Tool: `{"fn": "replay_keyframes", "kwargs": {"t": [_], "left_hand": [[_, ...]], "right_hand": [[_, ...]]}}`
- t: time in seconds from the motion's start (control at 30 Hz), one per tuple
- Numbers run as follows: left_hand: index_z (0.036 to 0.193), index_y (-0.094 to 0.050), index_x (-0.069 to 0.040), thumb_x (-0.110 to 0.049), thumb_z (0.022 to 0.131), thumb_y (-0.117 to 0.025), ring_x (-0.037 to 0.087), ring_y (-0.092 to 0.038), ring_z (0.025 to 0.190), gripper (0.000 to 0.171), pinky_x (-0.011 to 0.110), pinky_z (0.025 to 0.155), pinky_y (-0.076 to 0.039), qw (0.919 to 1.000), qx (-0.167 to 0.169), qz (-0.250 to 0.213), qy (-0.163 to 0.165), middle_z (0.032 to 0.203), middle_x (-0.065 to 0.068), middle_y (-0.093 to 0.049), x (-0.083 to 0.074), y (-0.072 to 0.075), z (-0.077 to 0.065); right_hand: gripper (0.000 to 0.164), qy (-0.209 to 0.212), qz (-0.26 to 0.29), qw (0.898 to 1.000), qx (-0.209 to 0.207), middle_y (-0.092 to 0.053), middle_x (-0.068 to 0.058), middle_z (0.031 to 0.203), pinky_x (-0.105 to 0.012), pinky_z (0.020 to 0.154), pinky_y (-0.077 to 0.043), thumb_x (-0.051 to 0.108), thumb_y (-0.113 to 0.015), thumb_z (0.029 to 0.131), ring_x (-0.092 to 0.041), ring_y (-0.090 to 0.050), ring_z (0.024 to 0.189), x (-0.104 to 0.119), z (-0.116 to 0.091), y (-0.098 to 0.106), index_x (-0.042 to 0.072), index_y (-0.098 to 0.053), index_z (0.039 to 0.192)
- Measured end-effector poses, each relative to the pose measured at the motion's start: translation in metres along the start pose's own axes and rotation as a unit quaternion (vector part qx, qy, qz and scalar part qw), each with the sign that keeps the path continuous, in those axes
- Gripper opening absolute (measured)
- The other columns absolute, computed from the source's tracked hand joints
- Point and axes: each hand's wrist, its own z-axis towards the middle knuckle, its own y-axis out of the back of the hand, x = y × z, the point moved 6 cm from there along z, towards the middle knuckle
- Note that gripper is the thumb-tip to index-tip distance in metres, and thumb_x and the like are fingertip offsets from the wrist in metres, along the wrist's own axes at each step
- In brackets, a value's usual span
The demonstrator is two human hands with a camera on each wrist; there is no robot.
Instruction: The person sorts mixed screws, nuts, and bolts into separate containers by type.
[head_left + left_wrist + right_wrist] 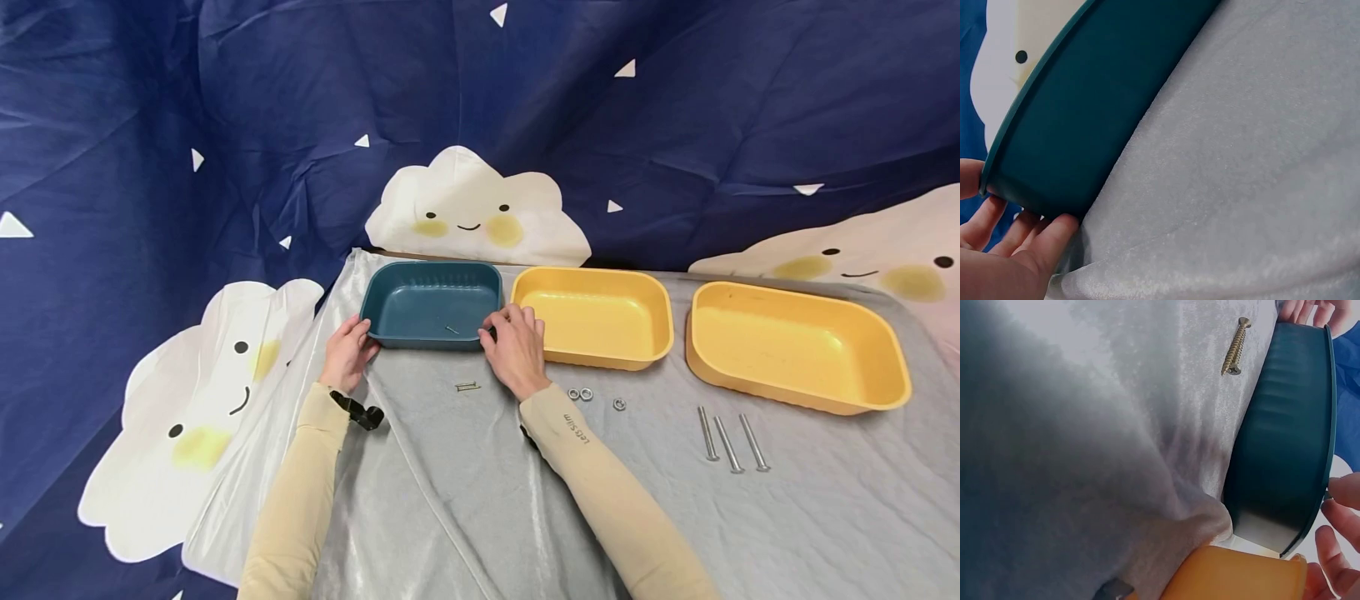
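A teal plastic bin (431, 342) stands at the back left of the cloth, with a small screw (452, 330) lying inside it. My left hand (347, 352) holds its front left corner; in the left wrist view the fingers (1054, 240) curl against the bin's end. At the front right corner, my right hand (516, 346) pinches the rim, the thumb and a finger meeting at its edge in the right wrist view. Two brass-coloured screws (1235, 350) lie side by side on the cloth in front of the bin.
Right of the teal bin are a yellow bin (600, 360), close beside my right hand, and another yellow bin (787, 396). Several silver nuts (587, 394) and long bolts (727, 446) lie before them. Grey cloth (450, 467) covers the table, with a diagonal fold.
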Motion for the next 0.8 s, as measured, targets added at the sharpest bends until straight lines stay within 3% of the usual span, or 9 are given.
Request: {"fn": "replay_keyframes", "kwargs": {"t": [0.43,0.63,0.8], "left_hand": [[0.150,-0.031,-0.011,-0.014,0.100,-0.050,0.017,-0.043,0.135,0.054,0.039,0.113,-0.033,0.9999,0.011,0.003,-0.009,0.153,0.011,-0.037,-0.002,-0.003,-0.002],[0.150,-0.029,-0.010,-0.016,0.099,-0.051,0.018,-0.044,0.135,0.056,0.038,0.112,-0.035,0.9991,0.018,0.021,-0.032,0.151,0.012,-0.040,0.000,-0.001,0.000],[0.147,-0.036,-0.013,-0.020,0.096,-0.060,0.010,-0.056,0.120,0.057,0.032,0.098,-0.047,0.9974,0.045,0.020,-0.052,0.140,0.005,-0.051,-0.001,0.003,0.000]], "right_hand": [[0.015,-0.001,0.000,1.000,-0.007,-0.058,-0.006,0.101,-0.042,0.082,-0.033,0.025,-0.069,0.089,-0.028,-0.045,0.094,-0.001,-0.001,0.004,0.012,-0.069,0.096],[0.016,-0.003,-0.002,1.000,-0.002,-0.058,-0.006,0.105,-0.042,0.083,-0.033,0.024,-0.068,0.090,-0.028,-0.046,0.098,-0.002,0.000,0.008,0.012,-0.069,0.100],[0.018,-0.005,0.007,1.000,-0.003,-0.058,-0.007,0.107,-0.041,0.084,-0.033,0.024,-0.069,0.089,-0.028,-0.045,0.098,-0.001,0.002,0.015,0.012,-0.069,0.102]]}}
